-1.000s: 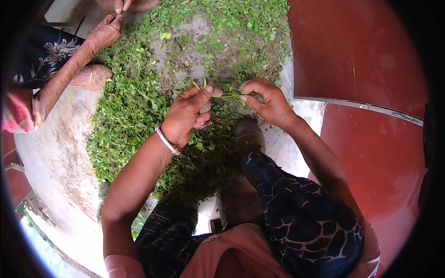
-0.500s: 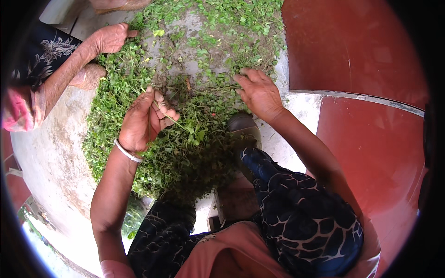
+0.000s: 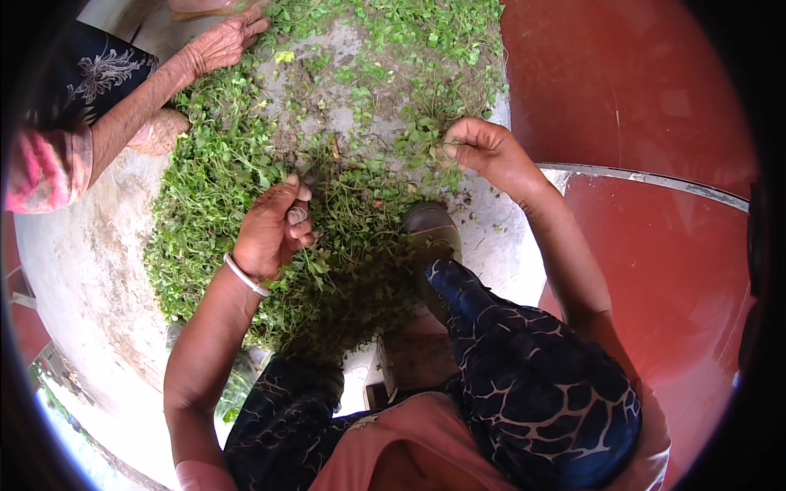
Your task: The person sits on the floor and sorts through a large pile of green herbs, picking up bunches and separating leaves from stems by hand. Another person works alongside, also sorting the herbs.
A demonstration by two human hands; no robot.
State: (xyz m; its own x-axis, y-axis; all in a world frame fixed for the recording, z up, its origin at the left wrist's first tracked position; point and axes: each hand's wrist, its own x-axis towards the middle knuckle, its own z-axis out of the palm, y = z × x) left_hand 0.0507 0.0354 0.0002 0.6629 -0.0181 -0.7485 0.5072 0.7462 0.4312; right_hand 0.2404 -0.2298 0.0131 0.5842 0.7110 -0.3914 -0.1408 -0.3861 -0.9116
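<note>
A big heap of small green leafy sprigs (image 3: 246, 180) lies spread on a pale concrete floor (image 3: 90, 270). My left hand (image 3: 270, 229), with a white bangle on the wrist, hovers over the heap's middle with its fingers pinched on a small sprig. My right hand (image 3: 483, 151) is further right, at the heap's edge, fingers closed on thin green stems. My knees in dark patterned cloth (image 3: 524, 368) fill the lower part of the view.
Another person's hand (image 3: 221, 41) and forearm reach into the greens from the upper left, with a bare foot (image 3: 164, 131) beside them. A red floor (image 3: 639, 90) with a metal strip (image 3: 655, 178) lies on the right. A dark sandal (image 3: 434, 233) rests near the heap.
My hands, together over the heap a second ago, have parted: the left dropped down-left onto the greens, the right stayed at the right edge. The other person's hand moved further up.
</note>
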